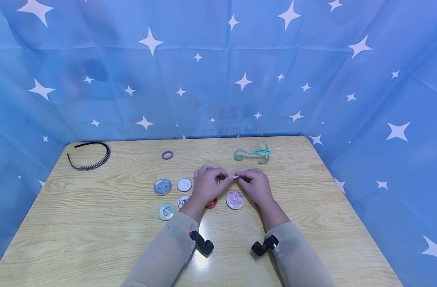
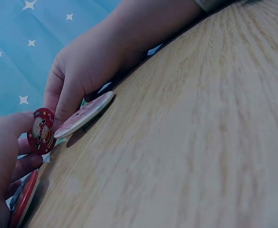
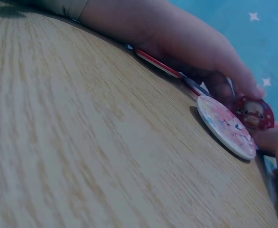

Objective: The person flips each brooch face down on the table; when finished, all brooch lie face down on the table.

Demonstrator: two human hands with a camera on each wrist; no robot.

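A small round red badge with a cartoon figure on its face is held upright above the table between both hands. My left hand pinches one edge of it with thumb and fingers; my right hand pinches the opposite edge. Just in front of the hands, a pink badge lies face up. Another red badge is on the table beside the left wrist, partly covered by it. Something round shows behind the left fingers in the head view, mostly hidden.
Left of the left hand lie a silver badge back, a white disc, a green badge and a half-covered small badge. Farther back are a black headband, a purple ring and a teal pronged object.
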